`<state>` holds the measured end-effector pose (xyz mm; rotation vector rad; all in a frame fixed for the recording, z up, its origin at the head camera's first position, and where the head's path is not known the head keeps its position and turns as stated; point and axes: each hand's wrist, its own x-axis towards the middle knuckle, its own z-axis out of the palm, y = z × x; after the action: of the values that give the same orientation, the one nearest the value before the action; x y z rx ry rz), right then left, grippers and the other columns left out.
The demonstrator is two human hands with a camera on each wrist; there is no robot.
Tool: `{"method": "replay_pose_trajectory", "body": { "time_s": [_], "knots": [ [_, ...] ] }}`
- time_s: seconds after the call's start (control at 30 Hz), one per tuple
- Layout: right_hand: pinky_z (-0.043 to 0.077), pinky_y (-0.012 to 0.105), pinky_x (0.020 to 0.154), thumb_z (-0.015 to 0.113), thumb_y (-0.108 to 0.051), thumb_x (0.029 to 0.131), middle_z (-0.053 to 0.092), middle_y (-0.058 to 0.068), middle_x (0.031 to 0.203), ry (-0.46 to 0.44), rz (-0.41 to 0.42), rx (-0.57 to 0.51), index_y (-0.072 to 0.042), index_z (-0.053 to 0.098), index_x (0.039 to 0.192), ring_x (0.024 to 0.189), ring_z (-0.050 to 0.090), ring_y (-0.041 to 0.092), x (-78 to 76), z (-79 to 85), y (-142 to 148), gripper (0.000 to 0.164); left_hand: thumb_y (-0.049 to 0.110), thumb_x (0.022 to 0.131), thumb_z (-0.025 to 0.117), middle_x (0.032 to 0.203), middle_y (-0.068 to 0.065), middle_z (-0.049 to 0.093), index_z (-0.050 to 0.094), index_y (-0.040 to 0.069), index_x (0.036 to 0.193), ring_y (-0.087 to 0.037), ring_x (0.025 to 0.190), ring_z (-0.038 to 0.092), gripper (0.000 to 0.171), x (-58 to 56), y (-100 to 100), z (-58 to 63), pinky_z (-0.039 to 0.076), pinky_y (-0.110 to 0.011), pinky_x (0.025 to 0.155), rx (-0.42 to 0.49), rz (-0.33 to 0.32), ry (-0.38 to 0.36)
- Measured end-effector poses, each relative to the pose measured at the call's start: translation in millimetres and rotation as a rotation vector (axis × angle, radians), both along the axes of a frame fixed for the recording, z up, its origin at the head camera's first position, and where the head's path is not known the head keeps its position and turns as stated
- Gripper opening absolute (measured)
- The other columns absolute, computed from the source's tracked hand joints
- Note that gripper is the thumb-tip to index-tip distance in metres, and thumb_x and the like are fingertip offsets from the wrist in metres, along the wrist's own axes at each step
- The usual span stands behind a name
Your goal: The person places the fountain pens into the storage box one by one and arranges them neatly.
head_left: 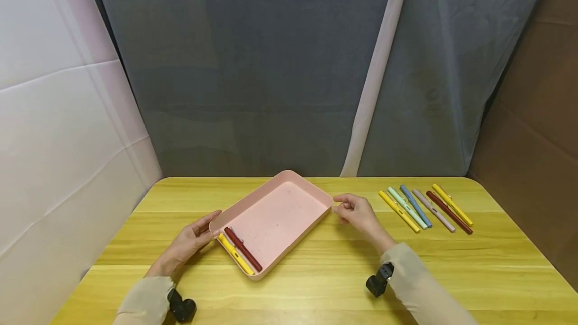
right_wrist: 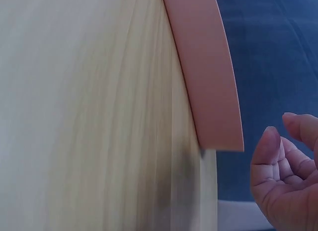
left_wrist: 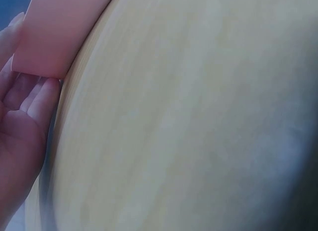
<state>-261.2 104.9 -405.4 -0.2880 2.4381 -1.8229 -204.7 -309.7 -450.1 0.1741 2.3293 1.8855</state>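
A shallow pink tray (head_left: 282, 214) sits at a slant on the wooden table. My left hand (head_left: 191, 239) holds its left corner, thumb and fingers on either side of it; in the left wrist view, fingers (left_wrist: 42, 99) press at the tray's corner (left_wrist: 49, 37). Inside, along the near-left wall, lie a yellow pen (head_left: 236, 254) and a dark red pen (head_left: 244, 250). My right hand (head_left: 358, 214) is beside the right corner, fingers loosely bent. The right wrist view shows a gap between this hand (right_wrist: 288, 171) and the tray wall (right_wrist: 208, 77), with nothing held.
To the right, several pens lie side by side on the table (head_left: 325, 290): a yellow one (head_left: 399, 211), a mint one (head_left: 408, 208), a blue one (head_left: 416, 206), a mauve one (head_left: 434, 210), a dark red one (head_left: 449, 212) and another yellow one (head_left: 452, 204). A grey curtain (head_left: 271, 74) hangs behind.
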Motion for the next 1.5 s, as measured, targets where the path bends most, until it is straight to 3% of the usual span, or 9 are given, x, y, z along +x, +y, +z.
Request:
{"method": "replay_pose_trajectory", "body": {
  "time_s": [0.27, 0.83, 1.23, 1.5],
  "knots": [
    [0.053, 0.033, 0.068, 0.059, -0.001, 0.089, 0.061, 0.017, 0.082, -0.007, -0.022, -0.013, 0.014, 0.053, 0.12, 0.068, 0.056, 0.017, -3.6, -6.5, 19.1, 0.035, 0.012, 0.094, 0.058, 0.146, -0.029, 0.027, 0.026, -0.003, 0.146, 0.01, 0.103, 0.049, 0.064, -0.4, -1.0, -2.7, 0.044, -0.012, 0.081, -0.003, -0.004, 0.023],
    [0.05, 0.027, 0.064, 0.058, -0.001, 0.09, 0.058, 0.002, 0.076, -0.03, -0.057, -0.001, 0.015, 0.051, 0.122, 0.067, 0.053, 0.013, -5.9, -11.0, 37.3, 0.036, 0.011, 0.094, 0.057, 0.146, -0.032, 0.025, 0.023, -0.004, 0.147, 0.01, 0.105, 0.05, 0.065, -0.2, -4.3, -2.4, 0.045, -0.012, 0.084, 0.02, -0.022, 0.021],
    [0.05, 0.024, 0.064, 0.057, 0.001, 0.089, 0.058, -0.002, 0.076, -0.051, -0.054, -0.047, 0.018, 0.048, 0.123, 0.068, 0.055, 0.01, -4.7, -11.6, 50.7, 0.038, 0.01, 0.094, 0.057, 0.145, -0.023, 0.031, 0.023, -0.006, 0.146, 0.008, 0.106, 0.05, 0.064, -1.2, -5.2, -4.0, 0.045, -0.013, 0.083, 0.013, -0.033, 0.047],
    [0.051, 0.025, 0.067, 0.057, -0.001, 0.091, 0.059, 0.0, 0.079, -0.049, -0.058, -0.014, 0.016, 0.047, 0.126, 0.071, 0.057, 0.012, -7.4, -10.8, 65.2, 0.04, 0.01, 0.094, 0.057, 0.145, -0.032, 0.026, 0.022, -0.005, 0.147, 0.009, 0.106, 0.051, 0.065, -0.3, -4.5, -3.7, 0.045, -0.012, 0.084, 0.027, -0.028, 0.027]
  ]
}}
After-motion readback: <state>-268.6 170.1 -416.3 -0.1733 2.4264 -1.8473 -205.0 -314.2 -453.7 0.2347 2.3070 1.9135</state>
